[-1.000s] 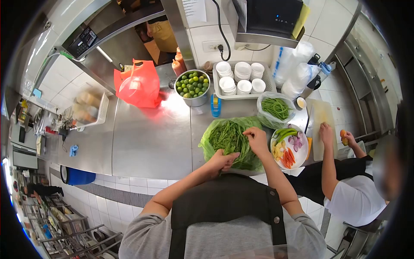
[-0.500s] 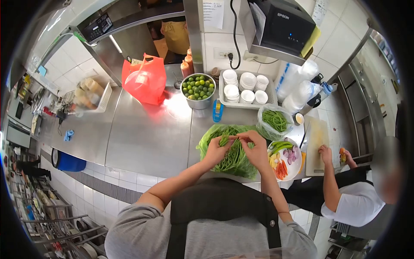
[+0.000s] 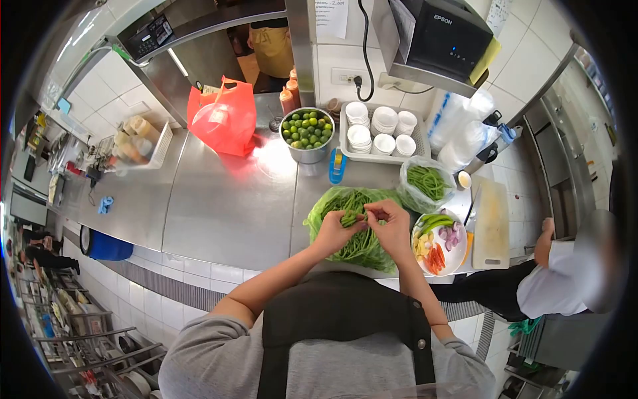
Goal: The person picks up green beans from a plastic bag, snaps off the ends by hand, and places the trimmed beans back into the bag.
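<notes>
Over an open pale-green plastic bag [image 3: 389,262] full of long green beans [image 3: 362,247], both my hands work close together. My left hand [image 3: 336,235] is closed around a small bunch of green beans [image 3: 350,217]. With thumb and fingertips, my right hand [image 3: 392,231] pinches at the end of a bean just right of that bunch. To the right lies a white plate [image 3: 458,263] with green chillies, sliced red onion, yellowish pieces and orange-red strips. Behind the plate, a clear bag [image 3: 426,185] holds cut green beans.
A steel bowl of green limes [image 3: 306,136], a blue tape dispenser [image 3: 337,167] and a basket of white cups [image 3: 385,156] stand behind. A red bag [image 3: 222,120] is at left. A cutting board [image 3: 490,226] and a co-worker [image 3: 551,272] are at right.
The co-worker's hands have left the cutting board, and the co-worker has moved back to the right. My hands stay over the beans with only small finger movements.
</notes>
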Tool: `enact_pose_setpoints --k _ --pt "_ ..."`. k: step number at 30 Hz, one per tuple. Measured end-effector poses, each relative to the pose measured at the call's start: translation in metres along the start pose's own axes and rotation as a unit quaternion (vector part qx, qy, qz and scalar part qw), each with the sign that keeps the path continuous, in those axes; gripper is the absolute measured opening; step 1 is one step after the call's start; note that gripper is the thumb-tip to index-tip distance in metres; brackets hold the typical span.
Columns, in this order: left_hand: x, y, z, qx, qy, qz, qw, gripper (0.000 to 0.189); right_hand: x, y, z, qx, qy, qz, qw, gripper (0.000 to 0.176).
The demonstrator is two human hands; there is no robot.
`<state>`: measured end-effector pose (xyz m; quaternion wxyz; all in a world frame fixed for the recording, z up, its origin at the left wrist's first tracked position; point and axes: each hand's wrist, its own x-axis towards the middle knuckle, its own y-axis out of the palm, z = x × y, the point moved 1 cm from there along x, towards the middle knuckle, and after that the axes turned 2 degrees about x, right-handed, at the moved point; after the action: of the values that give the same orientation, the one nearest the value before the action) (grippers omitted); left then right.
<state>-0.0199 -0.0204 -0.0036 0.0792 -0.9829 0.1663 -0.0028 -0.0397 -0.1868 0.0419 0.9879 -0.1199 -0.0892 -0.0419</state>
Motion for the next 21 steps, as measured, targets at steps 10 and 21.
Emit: enact_pose_setpoints --k 10,21 --pt "0.001 -0.009 0.005 0.161 -0.019 0.051 0.985 0.021 0.003 -0.018 -0.011 -0.11 -0.04 0.126 0.985 0.01" --pt "0.004 0.002 0.011 0.095 -0.033 0.067 0.993 0.019 -0.003 -0.021 -0.029 -0.031 0.107 0.118 0.987 0.007"
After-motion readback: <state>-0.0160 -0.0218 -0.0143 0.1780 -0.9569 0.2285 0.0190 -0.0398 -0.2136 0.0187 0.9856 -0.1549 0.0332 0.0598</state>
